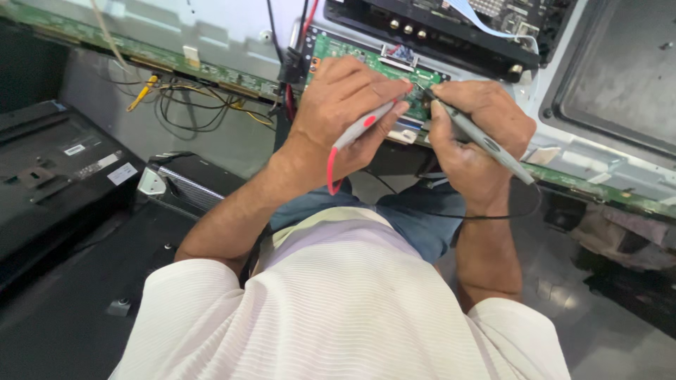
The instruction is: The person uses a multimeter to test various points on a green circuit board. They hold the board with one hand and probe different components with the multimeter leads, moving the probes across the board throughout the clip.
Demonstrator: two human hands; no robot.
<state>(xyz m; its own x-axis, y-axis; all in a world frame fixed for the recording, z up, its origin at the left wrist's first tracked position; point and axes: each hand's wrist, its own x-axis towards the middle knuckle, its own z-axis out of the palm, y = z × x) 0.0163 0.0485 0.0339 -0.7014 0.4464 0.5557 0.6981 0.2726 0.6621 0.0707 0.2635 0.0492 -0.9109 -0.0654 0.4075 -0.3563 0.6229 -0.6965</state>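
Note:
My left hand grips a grey test probe with a red lead, its tip pointed at a small green circuit board. My right hand grips a second grey probe with a black lead, its tip close to the same board near the first probe. The board sits on the back of an opened flat screen panel. Both probe tips meet near the board's lower right part, partly hidden by my fingers.
A long green strip board runs along the panel's edge, with yellow and black wires below it. A black chassis with round connectors lies at the top. A black panel lies at left and a black speaker bar beside my arm.

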